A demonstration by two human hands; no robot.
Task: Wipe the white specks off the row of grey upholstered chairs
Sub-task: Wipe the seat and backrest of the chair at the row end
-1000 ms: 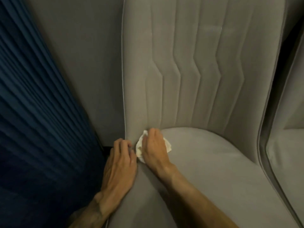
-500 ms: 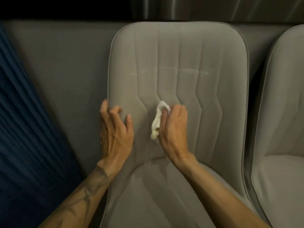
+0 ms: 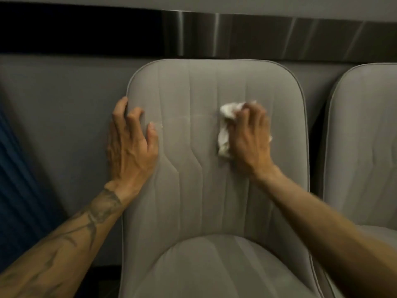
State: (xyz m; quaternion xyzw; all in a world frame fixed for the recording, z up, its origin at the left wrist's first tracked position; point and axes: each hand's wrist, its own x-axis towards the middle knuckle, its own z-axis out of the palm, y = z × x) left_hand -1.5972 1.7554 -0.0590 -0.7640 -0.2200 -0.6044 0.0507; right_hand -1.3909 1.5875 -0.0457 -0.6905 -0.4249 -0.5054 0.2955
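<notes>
My left hand [image 3: 131,145] is spread w/ fingers curled, holding nothing, braced on the left edge of the grey chair's backrest [image 3: 197,179]. My right hand [image 3: 250,136] presses a crumpled white cloth [image 3: 225,125] flat against the backrest's upper right, fingers over it. Faint pale streak w/ a few white specks [image 3: 160,125] runs across the fabric btwn my hands, just beside the left fingertips. Second grey chair [image 3: 365,136] sits just beside on the right. Blue curtain [image 3: 15,190] at far left.
</notes>
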